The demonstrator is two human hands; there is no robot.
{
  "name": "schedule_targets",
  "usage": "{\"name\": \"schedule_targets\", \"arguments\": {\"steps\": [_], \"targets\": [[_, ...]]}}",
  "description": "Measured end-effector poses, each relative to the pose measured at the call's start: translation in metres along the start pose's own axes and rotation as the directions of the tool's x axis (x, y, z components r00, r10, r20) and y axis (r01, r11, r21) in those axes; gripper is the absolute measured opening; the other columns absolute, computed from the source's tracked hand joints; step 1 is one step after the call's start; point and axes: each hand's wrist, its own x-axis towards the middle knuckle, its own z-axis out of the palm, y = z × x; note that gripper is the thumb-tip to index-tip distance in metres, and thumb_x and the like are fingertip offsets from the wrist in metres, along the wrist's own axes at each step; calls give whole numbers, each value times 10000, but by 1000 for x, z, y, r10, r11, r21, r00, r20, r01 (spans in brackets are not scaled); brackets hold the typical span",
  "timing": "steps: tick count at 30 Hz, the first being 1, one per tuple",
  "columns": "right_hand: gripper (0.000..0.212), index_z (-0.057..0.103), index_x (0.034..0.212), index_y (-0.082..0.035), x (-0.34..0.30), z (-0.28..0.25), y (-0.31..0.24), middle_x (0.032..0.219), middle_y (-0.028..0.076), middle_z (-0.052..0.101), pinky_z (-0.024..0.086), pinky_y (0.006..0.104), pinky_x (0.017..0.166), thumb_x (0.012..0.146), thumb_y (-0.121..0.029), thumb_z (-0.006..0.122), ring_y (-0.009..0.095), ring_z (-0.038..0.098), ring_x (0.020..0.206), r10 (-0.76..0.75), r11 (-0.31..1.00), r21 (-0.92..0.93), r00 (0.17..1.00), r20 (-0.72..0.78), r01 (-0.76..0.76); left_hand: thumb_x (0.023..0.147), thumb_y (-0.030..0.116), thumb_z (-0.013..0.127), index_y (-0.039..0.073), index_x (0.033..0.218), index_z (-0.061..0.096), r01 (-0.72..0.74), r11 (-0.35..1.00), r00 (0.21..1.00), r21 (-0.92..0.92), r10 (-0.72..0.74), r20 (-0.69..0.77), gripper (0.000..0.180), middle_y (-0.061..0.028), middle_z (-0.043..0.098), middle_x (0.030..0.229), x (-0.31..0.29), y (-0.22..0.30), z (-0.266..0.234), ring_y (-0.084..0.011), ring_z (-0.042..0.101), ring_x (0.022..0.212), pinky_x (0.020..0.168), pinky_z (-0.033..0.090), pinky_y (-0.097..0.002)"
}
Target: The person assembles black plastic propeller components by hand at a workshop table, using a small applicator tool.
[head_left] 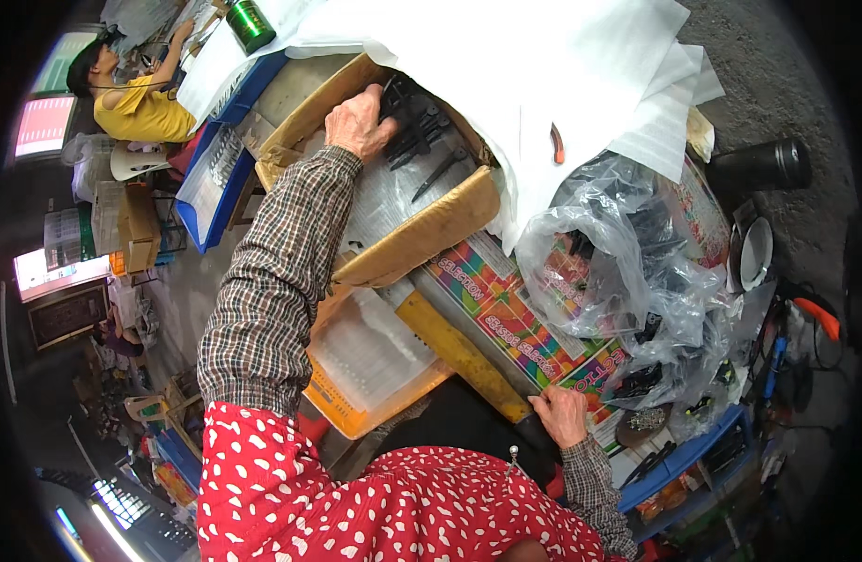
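My left hand (359, 124) reaches into an open cardboard box (440, 228) at the upper middle. Its fingers and thumb close on the black knife-shaped pieces (414, 120) heaped at the box's far end; the fingertips are partly hidden. One separate dark piece (440, 174) lies on clear plastic inside the box. My right hand (560, 415) rests by the near edge of the table, beside colourful printed cardboard (517, 323). Its fingers are curled together, and whatever may be in them is hidden. The yellow bar (464, 358) ends just left of that hand.
White foam sheets (543, 56) cover the far side, with a red-and-black piece (557, 144) on them. Clear plastic bags (590, 272) crowd the right, near a black bottle (760, 166). An orange tray (361, 412) sits below the box. Far left, another person (140, 108) works.
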Motion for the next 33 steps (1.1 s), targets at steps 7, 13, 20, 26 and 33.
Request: {"name": "schedule_targets", "arguments": {"steps": [7,13,20,26,33], "targets": [[315,597,645,6,0,0,-1,609,185,577,436,457,552,781,-257,705,347,588,574,20,1000,-16,1000,15,-20,747,254,622,-12,1220,507,4,992,995,-123,-16,-103,554,-276,643,983,-4,-7,2,-416,632,945,835,494,-470],[303,601,648,8,-1,0,-3,624,187,586,437,455,556,773,-245,712,346,594,583,22,999,-25,1000,-3,-22,728,261,639,-39,1213,513,3,978,997,-207,-19,-75,584,-281,638,967,-5,-10,-2,-401,640,914,823,503,-439],[305,600,653,9,-1,1,-3,626,187,587,438,455,561,771,-248,715,353,592,588,28,1000,-10,1000,-9,-28,710,255,634,-73,1230,542,31,988,997,-153,-20,68,621,-281,630,1080,-7,-8,0,-385,608,1049,937,471,-421],[306,598,655,10,-1,1,-4,630,192,584,435,461,560,771,-249,714,361,587,589,31,999,-33,1000,-1,-31,703,289,622,-48,1121,584,111,983,994,-146,-110,15,538,-279,643,1018,-5,-13,-3,-394,628,978,882,486,-435],[335,583,646,18,-1,1,-4,628,202,572,423,470,558,784,-264,699,369,578,587,24,999,-30,1000,2,-24,692,278,668,35,1000,592,88,962,987,-258,-120,-111,400,-221,663,953,-9,-17,-3,-387,635,931,838,495,-455]]}}
